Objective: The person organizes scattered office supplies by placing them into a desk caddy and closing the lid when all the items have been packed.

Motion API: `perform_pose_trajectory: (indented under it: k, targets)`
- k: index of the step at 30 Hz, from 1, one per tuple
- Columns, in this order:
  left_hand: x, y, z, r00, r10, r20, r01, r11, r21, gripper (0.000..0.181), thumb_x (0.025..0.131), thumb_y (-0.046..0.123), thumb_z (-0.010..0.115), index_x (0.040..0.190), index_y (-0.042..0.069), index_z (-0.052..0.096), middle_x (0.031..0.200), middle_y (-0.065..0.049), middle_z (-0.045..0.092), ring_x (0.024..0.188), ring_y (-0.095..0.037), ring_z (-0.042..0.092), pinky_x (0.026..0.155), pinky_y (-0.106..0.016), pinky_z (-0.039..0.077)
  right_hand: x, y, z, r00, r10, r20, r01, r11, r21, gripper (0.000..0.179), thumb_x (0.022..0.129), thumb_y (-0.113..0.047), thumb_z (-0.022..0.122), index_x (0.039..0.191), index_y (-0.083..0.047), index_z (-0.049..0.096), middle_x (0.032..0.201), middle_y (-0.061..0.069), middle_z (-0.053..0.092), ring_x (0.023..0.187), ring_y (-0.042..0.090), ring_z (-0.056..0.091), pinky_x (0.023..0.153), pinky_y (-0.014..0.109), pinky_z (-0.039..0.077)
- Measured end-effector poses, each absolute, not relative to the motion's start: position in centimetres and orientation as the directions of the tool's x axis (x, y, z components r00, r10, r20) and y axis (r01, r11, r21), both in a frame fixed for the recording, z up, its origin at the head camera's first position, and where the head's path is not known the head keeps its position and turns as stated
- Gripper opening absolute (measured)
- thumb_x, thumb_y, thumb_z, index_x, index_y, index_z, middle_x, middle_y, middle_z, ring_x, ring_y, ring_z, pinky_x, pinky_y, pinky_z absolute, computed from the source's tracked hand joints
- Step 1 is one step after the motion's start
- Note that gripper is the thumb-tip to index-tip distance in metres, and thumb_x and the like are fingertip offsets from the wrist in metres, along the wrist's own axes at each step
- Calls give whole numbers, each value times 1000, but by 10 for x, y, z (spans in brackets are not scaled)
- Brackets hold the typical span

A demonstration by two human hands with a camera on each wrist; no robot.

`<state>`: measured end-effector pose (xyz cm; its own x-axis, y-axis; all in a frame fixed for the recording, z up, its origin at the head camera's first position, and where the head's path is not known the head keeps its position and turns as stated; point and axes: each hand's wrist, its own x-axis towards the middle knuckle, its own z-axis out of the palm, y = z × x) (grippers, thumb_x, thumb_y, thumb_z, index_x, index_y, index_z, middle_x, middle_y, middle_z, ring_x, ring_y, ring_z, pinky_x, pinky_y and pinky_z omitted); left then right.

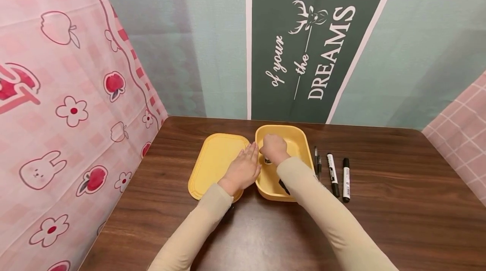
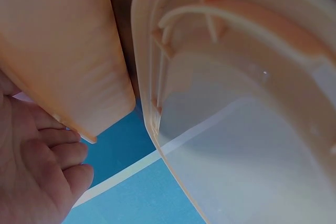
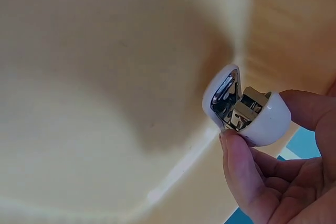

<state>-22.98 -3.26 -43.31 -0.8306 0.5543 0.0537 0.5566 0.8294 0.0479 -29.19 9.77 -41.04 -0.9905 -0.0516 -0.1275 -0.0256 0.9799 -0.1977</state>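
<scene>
In the head view my right hand [image 1: 274, 147] reaches into the yellow box [image 1: 303, 140]. Its thumb and fingers pinch a small white rounded case [image 3: 270, 121], hinged apart with metal parts showing inside, over the box floor in the right wrist view. My left hand [image 1: 243, 166] lies with fingers extended at the box's left side, over the right edge of the yellow lid [image 1: 212, 163]. In the left wrist view its fingertips [image 2: 80, 178] are close to the box wall. Something black [image 1: 283, 187] lies in the box, partly hidden by the right sleeve.
Right of the box, two black-and-white markers [image 1: 332, 174] and slim dark pens [image 1: 318, 162] lie on the brown wooden table [image 1: 387, 203]. A dark thing shows partly under the left sleeve. Printed curtains [image 1: 212, 51] hang behind and beside the table.
</scene>
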Motion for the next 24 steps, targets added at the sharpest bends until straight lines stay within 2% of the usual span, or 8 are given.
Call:
perform_pose_trajectory:
  k: [8,24]
  targets:
    - [-232,-31,-435,-832,552,54,554,832,38,59,101,29,37,146,-7,24,152,-20,22,140,-29,22,113,-38,22,-294,96,-418,-991,-60,-116,-42,987,-155,17,84,-19,63,72,-7,64,86,13,67,78,26,65,60,39,54]
    - [-232,-30,-432,-836,545,59,548,835,47,59,101,28,38,146,-8,24,152,-20,22,140,-29,22,113,-39,23,-292,95,-416,-993,-60,-104,-43,986,-158,12,83,-15,63,82,-4,69,86,13,68,79,27,66,61,40,55]
